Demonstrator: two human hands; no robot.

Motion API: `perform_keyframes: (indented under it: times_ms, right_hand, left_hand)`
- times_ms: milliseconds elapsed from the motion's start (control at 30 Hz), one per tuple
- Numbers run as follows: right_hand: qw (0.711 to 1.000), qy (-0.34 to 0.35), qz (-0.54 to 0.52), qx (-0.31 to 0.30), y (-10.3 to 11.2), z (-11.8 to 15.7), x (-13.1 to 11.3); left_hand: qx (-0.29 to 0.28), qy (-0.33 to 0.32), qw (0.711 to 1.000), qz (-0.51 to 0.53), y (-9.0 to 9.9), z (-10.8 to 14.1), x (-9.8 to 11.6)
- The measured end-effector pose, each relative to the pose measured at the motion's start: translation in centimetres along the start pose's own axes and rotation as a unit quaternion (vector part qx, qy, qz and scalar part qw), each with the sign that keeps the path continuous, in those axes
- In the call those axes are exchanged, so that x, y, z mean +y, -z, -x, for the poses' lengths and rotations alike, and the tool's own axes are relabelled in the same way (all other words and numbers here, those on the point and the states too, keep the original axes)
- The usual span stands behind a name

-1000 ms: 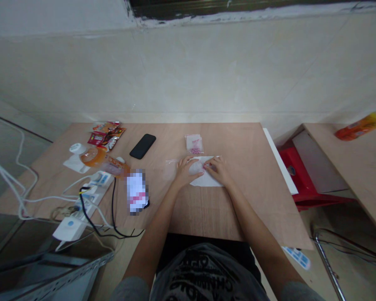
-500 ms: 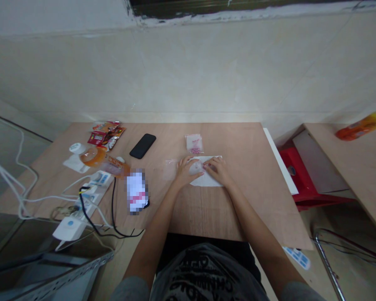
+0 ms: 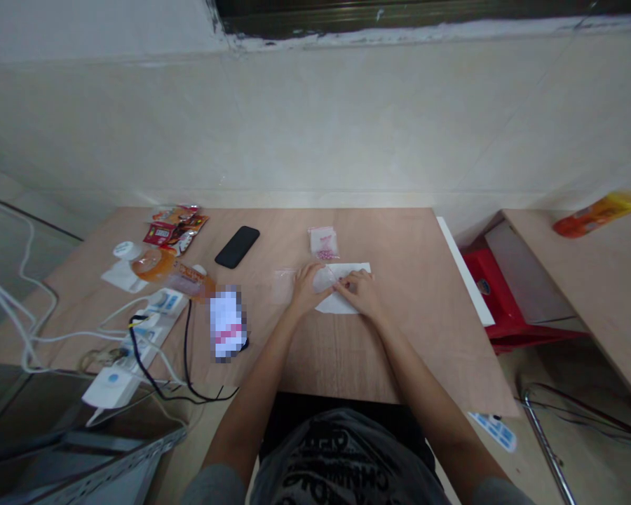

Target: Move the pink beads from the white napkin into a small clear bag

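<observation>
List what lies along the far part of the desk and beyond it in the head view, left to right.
Snack wrappers → black smartphone → small clear bag of pink pieces → red plastic stool → orange-and-yellow packet

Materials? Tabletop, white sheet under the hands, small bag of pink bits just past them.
The tabletop looks like wood veneer or wood-grain laminate: fine straight grain, soft sheen; can't tell which. The white sheet looks like matte paper or tissue, with no gloss. The small bag looks like thin clear plastic film: see-through, with pink contents showing.
</observation>
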State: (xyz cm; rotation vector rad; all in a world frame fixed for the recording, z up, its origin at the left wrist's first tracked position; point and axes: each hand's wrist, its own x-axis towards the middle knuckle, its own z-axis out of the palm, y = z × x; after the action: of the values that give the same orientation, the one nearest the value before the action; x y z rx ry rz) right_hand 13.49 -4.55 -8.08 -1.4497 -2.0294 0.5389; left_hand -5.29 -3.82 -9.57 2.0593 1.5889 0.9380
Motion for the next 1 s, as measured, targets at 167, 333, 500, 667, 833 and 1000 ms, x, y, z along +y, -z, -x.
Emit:
perform_keyframes:
  times_ms: [167,333,500,667,833,1000]
  right_hand:
    - [0.996,-0.062,-0.068,-0.002,-0.7,-0.6,-0.8]
    - [0.989,-0.079,-0.124,-0.002,-0.3,-1.1,-0.2]
    - [0.989,-0.051,-0.140,0.001,0.5,-1.0,0.1]
    - [0.989,-0.024,-0.146,0.009,0.9,-0.9,-0.1]
    - [0.993,-0.012,-0.110,0.034,1.6,-0.7,-0.2]
    - [0.996,0.014,-0.063,0.054,2.9,-0.4,-0.4]
  left_hand:
    - [0.025,0.018,0.997,0.066,0.2,-0.1,0.2]
    - [0.018,0.057,0.972,0.226,1.4,-0.4,0.6]
    - [0.019,0.111,0.945,0.306,2.3,-1.2,0.7]
    - [0.025,0.107,0.938,0.329,2.7,-1.8,1.5]
    - [0.014,0.110,0.924,0.365,2.4,-1.7,2.4]
    - [0.017,0.104,0.915,0.390,2.5,-1.1,3.3]
